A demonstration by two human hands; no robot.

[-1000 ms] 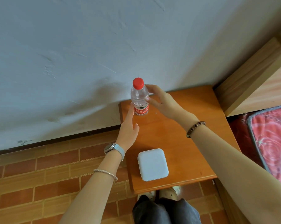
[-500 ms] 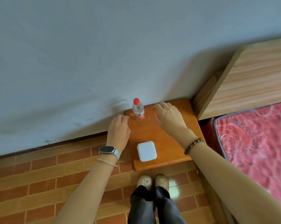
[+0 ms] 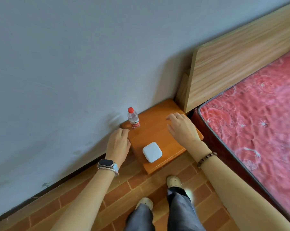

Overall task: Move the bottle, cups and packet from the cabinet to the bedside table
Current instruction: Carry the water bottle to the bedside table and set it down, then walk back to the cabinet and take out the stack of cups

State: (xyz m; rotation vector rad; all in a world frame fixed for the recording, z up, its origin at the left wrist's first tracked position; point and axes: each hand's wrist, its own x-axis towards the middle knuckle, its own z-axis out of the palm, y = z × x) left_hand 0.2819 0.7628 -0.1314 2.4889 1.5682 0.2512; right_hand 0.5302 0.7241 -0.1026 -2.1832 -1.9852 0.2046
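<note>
Both hands hovered empty, fingers loose: left hand (image 3: 118, 144), right hand (image 3: 182, 129). The bottle (image 3: 133, 118) stood upright mid-frame by the wall (image 3: 74, 64), presumably clear of knocks.

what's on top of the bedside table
A red-capped water bottle stands at its back corner and a white square box lies near the front. The right hand hides part of the top.

Grey wall (image 3: 74, 64), brick-tile floor (image 3: 74, 202), wooden headboard (image 3: 232, 60), red mattress (image 3: 257, 114)
</note>
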